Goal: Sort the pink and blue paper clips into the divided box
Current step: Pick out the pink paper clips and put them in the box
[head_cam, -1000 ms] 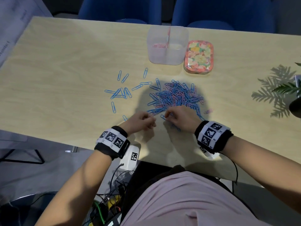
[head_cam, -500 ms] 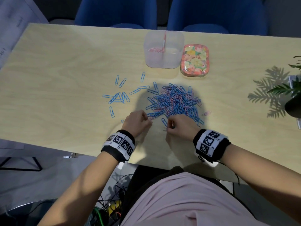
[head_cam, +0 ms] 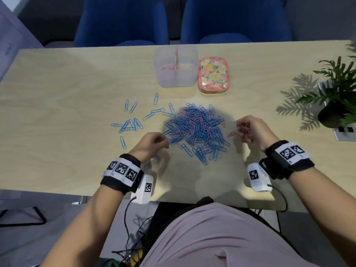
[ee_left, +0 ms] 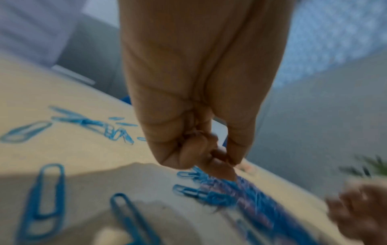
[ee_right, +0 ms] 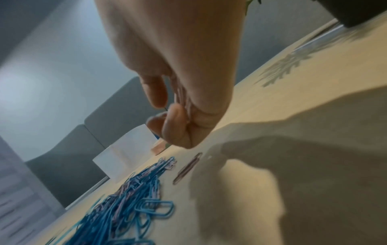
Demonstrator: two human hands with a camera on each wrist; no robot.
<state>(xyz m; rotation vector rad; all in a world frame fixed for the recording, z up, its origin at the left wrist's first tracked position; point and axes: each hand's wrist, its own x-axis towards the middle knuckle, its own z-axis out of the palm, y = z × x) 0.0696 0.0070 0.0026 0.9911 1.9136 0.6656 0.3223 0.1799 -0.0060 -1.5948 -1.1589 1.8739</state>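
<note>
A heap of blue and pink paper clips [head_cam: 196, 130] lies mid-table, also seen in the right wrist view as the heap [ee_right: 125, 199]. The clear divided box [head_cam: 185, 78] stands behind it, with pink clips [head_cam: 167, 67] in its left compartment. My right hand [head_cam: 245, 130] hovers just right of the heap, fingers curled round a bunch of pink clips [ee_right: 181, 97]. One pink clip [head_cam: 232, 133] lies on the table under it. My left hand [head_cam: 157, 142] sits at the heap's near-left edge, its fingers [ee_left: 201, 149] bunched tight; I see nothing plainly held in them.
Loose blue clips [head_cam: 129, 126] are scattered left of the heap. A floral tin [head_cam: 213, 75] stands right of the box. A potted plant [head_cam: 335, 108] is at the table's right edge. Blue chairs [head_cam: 123, 22] stand behind the table.
My right hand has left the heap's near edge and moved right and up with pink clips in it. My left hand has stayed by the heap's left edge.
</note>
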